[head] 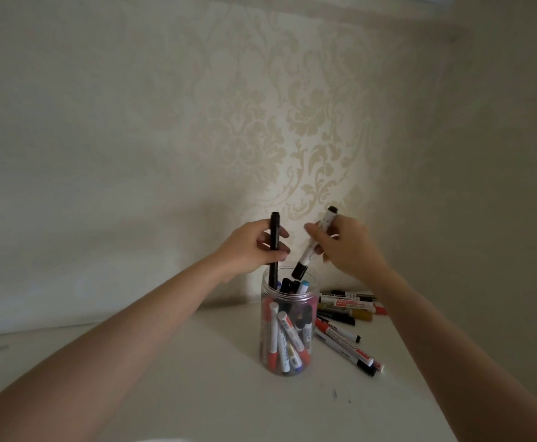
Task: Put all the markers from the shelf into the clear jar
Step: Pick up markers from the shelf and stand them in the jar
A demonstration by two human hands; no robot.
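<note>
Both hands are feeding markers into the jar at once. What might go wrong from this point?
1. The clear jar looks crowded, and neither hand steadies it. The left hand lowering the black marker could jam against upright markers and tip it.
2. The right hand holds the white marker tilted, cap just above the rim; it might catch the rim or collide with the black one.
3. A tipping jar may scatter the loose markers lying beside it.
</note>
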